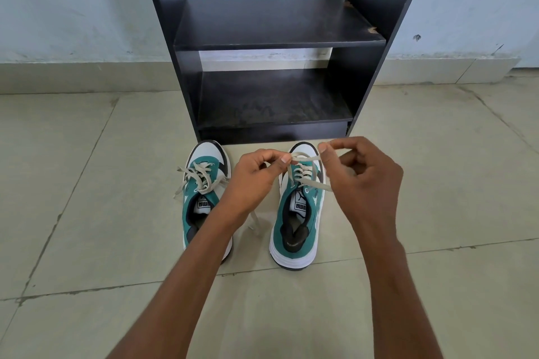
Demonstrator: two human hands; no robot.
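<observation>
1. Two bare forearms rise from the bottom edge toward the centre of the frame; beneath them lies a floor [102, 213] of large, matte, pale grey-green tiles, crossed by thin dark grout lines that are chipped in places.
2. At centre the left hand [250, 178] pinches a flat, woven, beige lace [306, 158] between thumb and forefinger, with the other fingers curled in below; the right hand [367, 181], slightly higher and further right, pinches another stretch of it the same way, its remaining fingers folded toward the palm; a strand spans the gap between the two hands.
3. The lace belongs to the laced sneaker [291, 253], which stands on the floor just right of centre, toe pointing away; it has a teal suede-like upper, smooth white panels, a thick ridged white sole edged in black, a dark padded collar and a printed white insole; one loose end trails onto the tiles under the left wrist.
4. The second sneaker [208, 151], its twin, stands near it just left of centre, partly covered by the left forearm; its beige laces sprawl slack over the tongue.
5. Just beyond the toes stands a dark shelf unit [277, 23] of flat laminated boards; the lower shelf [274, 99] looks dusty; the upper board is chipped at its right front corner.
6. Furthest back is a pale blue wall [73, 3], scuffed and flaking above a tiled skirting [87, 76].
</observation>
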